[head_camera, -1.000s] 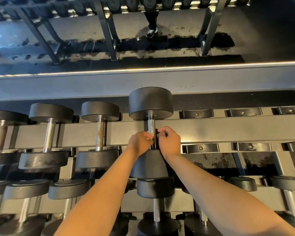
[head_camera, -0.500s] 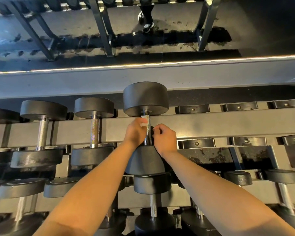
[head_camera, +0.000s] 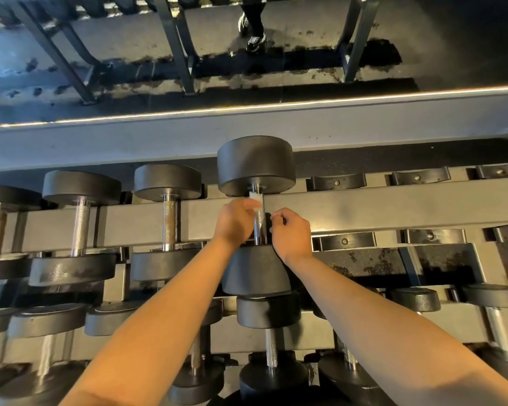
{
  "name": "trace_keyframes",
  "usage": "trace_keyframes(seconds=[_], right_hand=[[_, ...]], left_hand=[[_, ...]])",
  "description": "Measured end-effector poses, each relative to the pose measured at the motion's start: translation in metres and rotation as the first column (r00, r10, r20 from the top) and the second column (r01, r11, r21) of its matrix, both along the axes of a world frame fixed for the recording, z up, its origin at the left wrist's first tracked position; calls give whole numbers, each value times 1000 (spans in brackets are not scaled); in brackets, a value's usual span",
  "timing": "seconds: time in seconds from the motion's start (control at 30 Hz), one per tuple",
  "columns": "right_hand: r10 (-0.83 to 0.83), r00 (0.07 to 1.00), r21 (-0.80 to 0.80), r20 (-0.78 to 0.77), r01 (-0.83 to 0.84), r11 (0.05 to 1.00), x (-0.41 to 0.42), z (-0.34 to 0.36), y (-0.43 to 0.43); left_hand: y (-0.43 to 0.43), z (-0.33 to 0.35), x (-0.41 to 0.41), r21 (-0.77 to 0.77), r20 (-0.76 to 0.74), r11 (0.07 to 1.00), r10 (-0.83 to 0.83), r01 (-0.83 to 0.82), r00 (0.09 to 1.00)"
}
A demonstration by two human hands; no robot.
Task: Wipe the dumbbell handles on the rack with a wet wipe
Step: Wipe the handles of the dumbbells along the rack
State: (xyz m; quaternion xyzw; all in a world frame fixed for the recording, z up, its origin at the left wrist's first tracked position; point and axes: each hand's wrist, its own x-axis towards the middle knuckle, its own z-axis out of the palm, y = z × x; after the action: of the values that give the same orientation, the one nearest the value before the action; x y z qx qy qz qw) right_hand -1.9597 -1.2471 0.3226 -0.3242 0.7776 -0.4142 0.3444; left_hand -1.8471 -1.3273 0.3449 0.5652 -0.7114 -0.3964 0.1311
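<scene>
A big black dumbbell (head_camera: pixel 255 164) lies in the top tier of the grey rack (head_camera: pixel 393 206), its chrome handle (head_camera: pixel 259 230) running away from me. My left hand (head_camera: pixel 236 221) grips the upper part of that handle through a white wet wipe (head_camera: pixel 255 198), which shows just above my fingers. My right hand (head_camera: pixel 291 232) sits just right of the handle with fingers curled. A narrow dark gap separates it from the chrome, and nothing shows in it. Left of this one lie two smaller dumbbells (head_camera: pixel 167 183) (head_camera: pixel 81 187) with bare chrome handles.
Empty black saddles (head_camera: pixel 338 181) fill the rack's top tier to the right. Lower tiers hold several more dumbbells (head_camera: pixel 269 312). Behind the rack a mirror (head_camera: pixel 276 54) reflects rack legs and a person's shoes.
My left hand has slid the wipe up the handle toward the far head. My right hand has come off the handle and now sits beside it.
</scene>
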Motion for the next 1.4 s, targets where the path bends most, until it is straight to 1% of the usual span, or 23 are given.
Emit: trace_keyframes(seconds=[0.03, 0.17, 0.2, 0.27, 0.33, 0.4, 0.47, 0.67, 0.73, 0.77, 0.83, 0.87, 0.9, 0.93, 1.0, 1.07, 1.1, 1.13, 1.2, 1.23, 1.27, 1.37, 1.4], right_hand=[[-4, 1000, 5, 0, 4, 1000, 0, 0, 0], [-5, 1000, 12, 5, 4, 1000, -1, 0, -2], [-6, 1000, 10, 7, 6, 1000, -1, 0, -1], [-8, 1000, 7, 6, 8, 1000, -2, 2, -1], [-6, 1000, 8, -6, 6, 1000, -2, 3, -1], [-9, 1000, 4, -8, 9, 1000, -2, 3, -2], [-16, 1000, 11, -14, 17, 1000, -1, 3, -2], [-54, 998, 17, -12, 54, 998, 0, 3, 0], [-63, 998, -1, 3, 63, 998, 3, 5, 4], [-56, 998, -31, 42, 58, 998, 4, 9, 7], [-16, 977, -141, 213, 47, 989, 5, 22, 12], [36, 964, -196, 263, 17, 981, 4, 27, 12], [100, 962, -232, 254, -40, 972, 3, 32, 11], [169, 969, -232, 183, -124, 965, 0, 35, 7], [256, 965, -152, 52, -246, 957, -4, 34, -6], [204, 979, -109, -15, -205, 973, -9, 28, -21], [151, 988, -122, -42, -155, 980, -11, 24, -29], [103, 992, -145, -69, -112, 983, -13, 20, -36], [68, 991, -166, -116, -87, 982, -12, 14, -48], [89, 987, -154, -136, -109, 982, -9, 11, -54], [117, 981, -139, -155, -139, 981, -5, 8, -58], [177, 965, -132, -194, -204, 970, -3, 5, -61], [209, 954, -113, -216, -237, 965, -5, 4, -58]], left_hand=[[-2, 2, -5, -23, -55, 1000, 18, -20, 998], [-4, 2, -20, 50, 6, 996, 76, -77, 997], [-1, 3, -19, 60, 29, 996, 63, -65, 998], [5, 1, -13, 88, 112, 995, -45, 35, 993], [11, -5, -6, 182, 201, 981, -106, 69, 974], [13, -7, 0, 307, 214, 951, -100, 30, 972], [10, -6, 2, 377, 212, 926, -109, 22, 971], [8, 9, 0, 353, 304, 931, -206, 92, 930], [14, 14, 3, 317, 161, 942, -167, 109, 973], [19, 16, 5, 259, 64, 958, -147, 126, 987], [29, 21, 7, 120, -132, 987, -89, 106, 987], [33, 22, 7, 134, -279, 988, -34, 74, 960], [36, 21, 5, 184, -390, 982, 30, 46, 920], [37, 19, 3, 213, -457, 977, 73, 29, 887], [37, 13, 2, 224, -503, 974, 114, 3, 857], [38, 4, 3, 224, -545, 974, 150, -30, 825], [39, 2, 2, 214, -510, 975, 166, -62, 844], [40, 3, 2, 180, -432, 979, 164, -93, 887], [42, 8, 0, 102, -147, 983, 166, -152, 975], [43, 7, 0, 86, -16, 978, 193, -191, 981], [41, 1, 1, 115, 40, 966, 227, -230, 973], [30, -20, 8, 303, -77, 913, 309, -273, 948], [26, -30, 11, 321, -96, 908, 313, -268, 945]])
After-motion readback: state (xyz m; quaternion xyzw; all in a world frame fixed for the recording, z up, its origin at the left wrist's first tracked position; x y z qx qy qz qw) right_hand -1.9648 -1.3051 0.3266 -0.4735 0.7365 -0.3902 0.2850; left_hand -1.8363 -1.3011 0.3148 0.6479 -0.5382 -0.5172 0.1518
